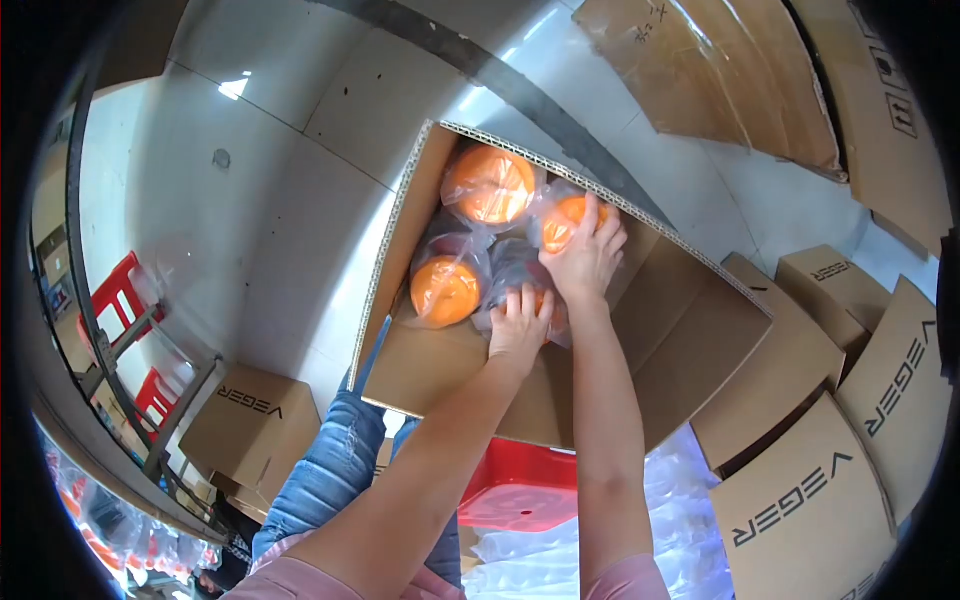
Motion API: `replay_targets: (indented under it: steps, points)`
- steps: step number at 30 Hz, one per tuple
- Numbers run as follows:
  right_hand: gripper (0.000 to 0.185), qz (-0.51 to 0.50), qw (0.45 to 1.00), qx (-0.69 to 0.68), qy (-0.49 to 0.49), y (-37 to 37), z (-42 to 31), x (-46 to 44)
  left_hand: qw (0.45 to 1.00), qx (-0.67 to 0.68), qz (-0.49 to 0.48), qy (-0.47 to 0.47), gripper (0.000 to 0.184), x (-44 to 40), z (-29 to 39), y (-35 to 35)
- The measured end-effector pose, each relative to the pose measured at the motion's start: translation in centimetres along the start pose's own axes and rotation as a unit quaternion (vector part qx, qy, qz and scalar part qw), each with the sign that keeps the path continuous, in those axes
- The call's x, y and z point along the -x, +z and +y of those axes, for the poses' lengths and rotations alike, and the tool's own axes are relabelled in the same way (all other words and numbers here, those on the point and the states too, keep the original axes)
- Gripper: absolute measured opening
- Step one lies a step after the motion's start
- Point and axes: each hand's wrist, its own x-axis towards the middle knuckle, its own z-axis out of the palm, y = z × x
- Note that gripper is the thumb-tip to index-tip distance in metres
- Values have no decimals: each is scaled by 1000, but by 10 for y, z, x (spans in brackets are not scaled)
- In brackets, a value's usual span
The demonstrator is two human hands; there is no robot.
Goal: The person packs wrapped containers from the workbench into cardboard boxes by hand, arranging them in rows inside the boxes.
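Several orange-topped round items in clear plastic bags stand inside an open cardboard box [680,350], grouped toward its left end. My right hand [585,260] curls over the orange top of one bagged item [562,224] by the box's far wall. Closer to me, my left hand [521,325] has its fingers bent over another bagged item [513,268], mostly covering its orange top. Two more, one at the far corner [490,186] and one at the near left [446,291], stand untouched. Below the tops, the bodies are hidden by plastic.
Under the box is a red plastic stool [520,490]. Clear bagged items [680,500] lie below it. Printed cartons [800,510] stand at the right, another carton [250,425] at the left. Large cardboard [720,80] lies at the upper right. A metal frame [80,230] edges the left.
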Motion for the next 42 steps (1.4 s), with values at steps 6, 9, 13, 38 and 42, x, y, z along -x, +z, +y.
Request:
replay_targets:
  steps: [6,9,13,38,42]
  points:
    - [84,84,968,-216,-99,-10,28,7,988,91,-126,-6,64,-21,-27,-45]
    - [73,164,935,-315,16,-30,63,33,975,137,-170,36,60,-28,-71,-63]
    - [73,-143,868,-443,172,-16,65,84,887,321,-331,-36,57,-31,-86,-77]
    - [53,-139,660,-725,140,45,83,-27,923,276,-243,-117,39,-22,-45,-64]
    - [51,-150,613,-759,162,42,89,-22,957,223,-183,-34,32,-36,-63,-82]
